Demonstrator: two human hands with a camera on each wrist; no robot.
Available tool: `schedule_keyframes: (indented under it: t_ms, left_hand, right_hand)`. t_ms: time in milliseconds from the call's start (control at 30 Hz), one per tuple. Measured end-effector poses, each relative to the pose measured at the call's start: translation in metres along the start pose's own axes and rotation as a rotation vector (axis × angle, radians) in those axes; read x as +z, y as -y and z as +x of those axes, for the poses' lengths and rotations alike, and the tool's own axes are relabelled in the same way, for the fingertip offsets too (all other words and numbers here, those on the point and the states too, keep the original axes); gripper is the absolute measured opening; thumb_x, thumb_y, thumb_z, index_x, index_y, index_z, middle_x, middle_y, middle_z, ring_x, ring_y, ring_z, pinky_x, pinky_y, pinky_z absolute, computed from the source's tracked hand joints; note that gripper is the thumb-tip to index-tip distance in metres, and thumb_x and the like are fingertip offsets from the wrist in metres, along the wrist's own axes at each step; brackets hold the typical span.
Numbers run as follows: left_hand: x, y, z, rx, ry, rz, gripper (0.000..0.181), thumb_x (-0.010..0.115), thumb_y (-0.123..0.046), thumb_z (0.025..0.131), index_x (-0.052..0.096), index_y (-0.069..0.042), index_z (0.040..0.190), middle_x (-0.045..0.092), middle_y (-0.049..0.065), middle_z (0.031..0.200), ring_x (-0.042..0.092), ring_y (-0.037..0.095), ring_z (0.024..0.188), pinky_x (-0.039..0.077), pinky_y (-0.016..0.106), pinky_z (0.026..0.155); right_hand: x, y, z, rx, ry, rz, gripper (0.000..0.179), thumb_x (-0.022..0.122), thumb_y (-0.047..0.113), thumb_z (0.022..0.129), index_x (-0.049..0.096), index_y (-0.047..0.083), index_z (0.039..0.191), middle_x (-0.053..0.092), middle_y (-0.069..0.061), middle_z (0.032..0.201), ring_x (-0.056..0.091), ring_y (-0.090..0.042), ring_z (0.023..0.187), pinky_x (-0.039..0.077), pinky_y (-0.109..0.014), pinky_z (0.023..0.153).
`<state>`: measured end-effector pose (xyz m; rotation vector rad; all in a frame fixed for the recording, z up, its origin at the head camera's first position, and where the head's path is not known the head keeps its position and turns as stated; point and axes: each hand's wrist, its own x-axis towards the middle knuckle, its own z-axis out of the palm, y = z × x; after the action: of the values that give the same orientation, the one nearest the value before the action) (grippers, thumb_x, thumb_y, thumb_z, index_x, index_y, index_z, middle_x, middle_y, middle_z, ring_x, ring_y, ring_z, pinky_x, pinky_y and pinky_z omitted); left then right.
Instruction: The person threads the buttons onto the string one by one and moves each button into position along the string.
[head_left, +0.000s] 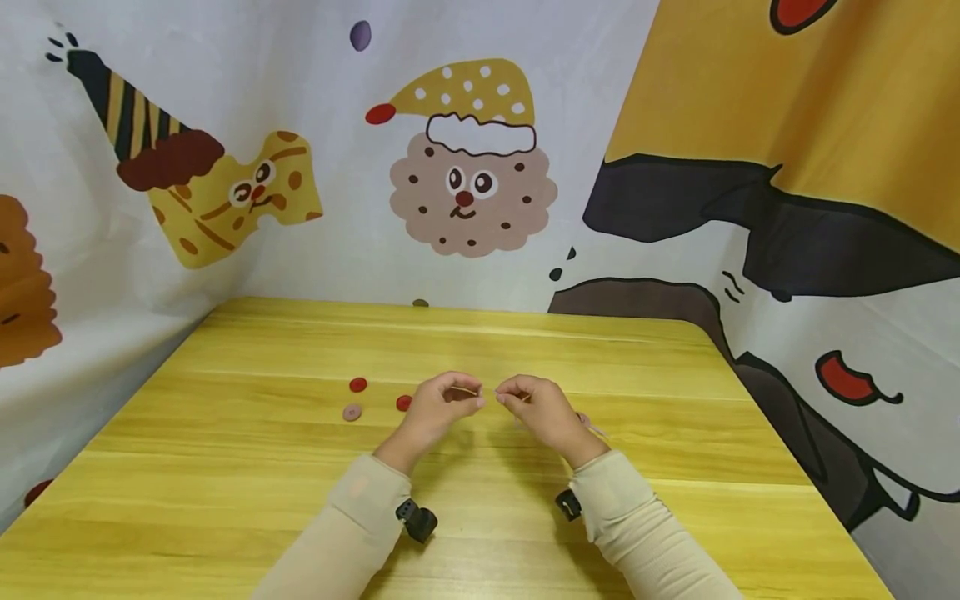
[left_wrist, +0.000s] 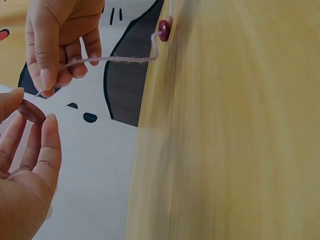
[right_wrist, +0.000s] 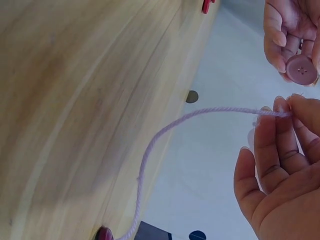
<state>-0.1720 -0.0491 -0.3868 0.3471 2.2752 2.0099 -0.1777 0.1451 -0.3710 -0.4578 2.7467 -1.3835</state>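
My left hand (head_left: 435, 412) pinches a dusty-pink button (right_wrist: 301, 70) with small holes in its middle, held by the rim between thumb and fingers. Facing it a short gap away, my right hand (head_left: 549, 414) pinches the end of a lilac string (right_wrist: 143, 160) between thumb and fingertips. In the left wrist view the string tip points at the button; whether it enters a hole I cannot tell. From the right hand the string runs down to a dark red button (left_wrist: 164, 31) at the table, with more string beyond it. In the head view the right hand and wrist partly hide that stretch.
Left of the hands, a red button (head_left: 358, 384), a pink button (head_left: 352, 412) and another red button (head_left: 404, 403) lie on the wooden table (head_left: 247, 483). A pinkish button (head_left: 583, 419) shows beside the right wrist. A printed curtain (head_left: 315, 267) hangs behind the table.
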Motion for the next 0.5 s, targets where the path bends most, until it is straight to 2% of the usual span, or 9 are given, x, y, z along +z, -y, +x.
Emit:
schedule_keyframes:
  t_ms: [267,500]
  left_hand:
    - [0.0049,0.0004,0.0018,0.036,-0.005,0.032,0.027,0.07,-0.011,0.089,0.064,0.0,0.112,0.066,0.005,0.105,0.062,0.021,0.097,0.053,0.037,0.084]
    - [0.0077,0.0003,0.0019,0.032,-0.018,0.034,0.021,0.072,-0.013,0.088,0.067,-0.006,0.108,0.066,0.003,0.104,0.062,0.02,0.096,0.054,0.037,0.082]
  right_hand:
    - [0.001,0.0018,-0.0006,-0.02,0.008,-0.035,0.01,0.062,0.015,0.095,0.071,0.016,0.101,0.069,-0.006,0.098,0.057,-0.017,0.078,0.049,-0.031,0.063]
    - [0.0019,0.0032,-0.0023,-0.087,0.007,-0.087,0.01,0.062,0.014,0.095,0.071,0.017,0.1,0.069,0.004,0.097,0.056,-0.014,0.084,0.05,-0.03,0.068]
